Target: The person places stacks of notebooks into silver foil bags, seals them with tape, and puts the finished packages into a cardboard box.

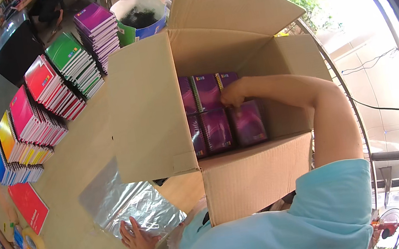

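Inside the open cardboard box (148, 111), purple spiral notebooks (208, 92) stand in two rows. My right hand (235, 93) reaches in from the right, its fingers curled at the top edge of the rightmost front notebook (249, 125). That notebook looks slightly blurred and tilted, and the fingertips are partly hidden. Left of the box, my left hand (139, 240) rests with fingers spread on the near edge of clear plastic bags (139, 205), which lie flat on the table.
Stacks of blue, yellow, pink (33, 118), red (51, 84), green (71, 58) and purple (96, 29) notebooks line the table's far left. A red notebook (29, 205) and a tape roll (34, 241) lie nearer. Behind the box stands a round tub (144, 14). Raised flaps surround the opening.
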A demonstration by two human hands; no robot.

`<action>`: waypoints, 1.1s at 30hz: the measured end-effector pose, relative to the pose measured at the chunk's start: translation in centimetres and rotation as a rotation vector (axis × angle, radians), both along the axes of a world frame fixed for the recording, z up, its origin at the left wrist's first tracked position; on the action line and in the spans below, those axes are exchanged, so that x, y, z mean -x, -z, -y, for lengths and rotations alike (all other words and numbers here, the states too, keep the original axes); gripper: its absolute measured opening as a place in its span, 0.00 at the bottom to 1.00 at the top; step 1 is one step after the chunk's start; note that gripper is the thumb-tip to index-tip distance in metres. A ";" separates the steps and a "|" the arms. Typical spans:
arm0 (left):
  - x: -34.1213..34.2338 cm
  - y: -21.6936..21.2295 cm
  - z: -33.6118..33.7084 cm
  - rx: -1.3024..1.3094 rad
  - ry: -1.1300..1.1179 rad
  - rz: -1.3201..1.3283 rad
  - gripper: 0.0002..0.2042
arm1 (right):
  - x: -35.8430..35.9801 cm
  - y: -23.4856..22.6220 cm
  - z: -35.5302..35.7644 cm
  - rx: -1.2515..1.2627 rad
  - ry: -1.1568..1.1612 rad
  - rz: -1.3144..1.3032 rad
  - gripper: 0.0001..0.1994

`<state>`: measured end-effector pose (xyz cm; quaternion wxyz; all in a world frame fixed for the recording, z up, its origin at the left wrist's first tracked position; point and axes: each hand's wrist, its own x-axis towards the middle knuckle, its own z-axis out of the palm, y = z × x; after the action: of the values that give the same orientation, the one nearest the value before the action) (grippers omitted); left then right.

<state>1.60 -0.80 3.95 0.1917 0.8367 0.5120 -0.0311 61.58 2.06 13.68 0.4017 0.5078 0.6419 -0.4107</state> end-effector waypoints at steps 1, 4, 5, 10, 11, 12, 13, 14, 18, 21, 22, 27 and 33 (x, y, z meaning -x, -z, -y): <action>0.0 0.1 0.0 0.006 -0.004 -0.001 0.64 | 0.5 -0.3 0.5 -0.248 0.008 0.071 0.26; -0.1 0.6 0.1 -0.019 -0.012 0.017 0.64 | -1.9 -1.0 2.8 -0.456 0.229 0.070 0.25; -0.1 0.6 0.1 -0.012 -0.007 0.018 0.63 | -2.0 -0.8 3.7 -0.340 0.227 0.081 0.28; -0.5 -0.4 0.2 0.016 -0.073 0.059 0.60 | 3.5 5.2 10.1 -0.361 0.301 0.087 0.46; -0.9 -0.8 0.2 0.078 -0.055 0.022 0.60 | 3.4 5.5 10.0 -0.333 0.305 0.087 0.47; -0.9 -1.3 -0.1 0.137 -0.044 -0.019 0.60 | 2.2 6.0 10.5 -0.307 0.305 0.080 0.47; -1.0 -1.4 -0.2 0.119 0.001 0.004 0.61 | -1.2 7.6 12.3 -0.355 0.191 -0.043 0.47; -0.7 -1.3 -0.5 0.086 0.020 0.002 0.62 | -2.4 5.4 9.4 -0.198 0.123 -0.223 0.40; 1.7 -0.6 -0.3 0.177 -0.018 -0.003 0.63 | 5.0 -14.0 0.3 -0.580 0.619 0.257 0.18; 1.5 -1.7 -1.2 0.189 -0.007 -0.080 0.64 | 15.3 -24.4 -1.4 -1.086 0.597 -0.198 0.17; 1.9 -1.4 -1.2 0.170 -0.034 -0.079 0.64 | 18.1 -25.6 -1.8 -1.256 0.464 -0.372 0.18; 4.9 -0.9 -2.3 0.153 0.053 -0.077 0.59 | 30.8 -28.0 -4.0 -0.891 -0.305 -0.357 0.21; 9.8 -8.8 -25.4 -0.597 -0.352 0.584 0.24 | 40.4 -24.0 -8.7 -0.617 -0.446 -0.578 0.22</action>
<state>-8.21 24.63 12.75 0.0809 0.7292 0.5575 0.3885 21.18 10.80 37.64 0.1156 0.3182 0.9127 -0.2289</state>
